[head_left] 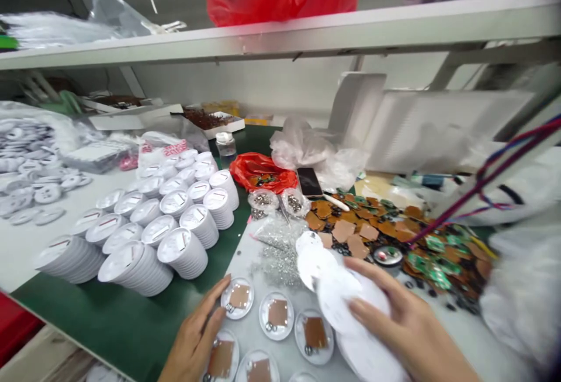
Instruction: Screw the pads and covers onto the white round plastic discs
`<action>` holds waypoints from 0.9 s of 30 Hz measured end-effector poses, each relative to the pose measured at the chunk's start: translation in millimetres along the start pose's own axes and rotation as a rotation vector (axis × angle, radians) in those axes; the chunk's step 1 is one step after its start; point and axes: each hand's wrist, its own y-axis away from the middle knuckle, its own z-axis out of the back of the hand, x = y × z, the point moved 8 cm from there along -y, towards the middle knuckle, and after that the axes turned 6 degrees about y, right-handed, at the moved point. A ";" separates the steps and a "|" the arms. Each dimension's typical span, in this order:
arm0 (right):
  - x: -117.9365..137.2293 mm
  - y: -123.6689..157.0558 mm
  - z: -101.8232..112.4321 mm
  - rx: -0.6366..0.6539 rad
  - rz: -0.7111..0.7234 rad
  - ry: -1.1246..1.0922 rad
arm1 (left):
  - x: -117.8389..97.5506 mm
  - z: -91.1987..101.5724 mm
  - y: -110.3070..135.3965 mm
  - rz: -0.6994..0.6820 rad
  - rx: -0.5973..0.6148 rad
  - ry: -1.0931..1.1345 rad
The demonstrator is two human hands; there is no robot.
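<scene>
My left hand (pixel 197 338) lies low on the grey work plate, its fingers stretched out and touching the rim of a round white shell with a brown board (pixel 237 298). Several more such shells (pixel 277 315) lie in rows beside it. My right hand (pixel 405 323) rests with fingers spread on a leaning pile of white round covers (pixel 337 288). Both hands hold nothing closed in them.
Stacks of white round discs (pixel 175 218) stand on the green mat at left. A heap of brown and green circuit boards (pixel 385 233) lies at right, with bags of small screws (pixel 278 236), a red bag (pixel 258 172), a phone (pixel 309 181) and coloured wires (pixel 482 180).
</scene>
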 end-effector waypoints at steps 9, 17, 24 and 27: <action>-0.3 -86.8 -101.2 0.139 0.009 -0.144 | 5.5 -4.4 4.0 0.034 0.059 0.018; -14.7 -83.3 -108.8 0.078 0.040 -0.083 | 3.7 -4.5 5.0 0.014 0.041 0.032; 4.7 -80.3 -73.1 0.031 -0.009 -0.094 | -25.6 19.9 8.9 0.005 -0.079 0.114; 45.2 -54.2 -65.0 0.101 0.219 -0.119 | -40.5 17.8 8.7 0.172 -0.064 0.374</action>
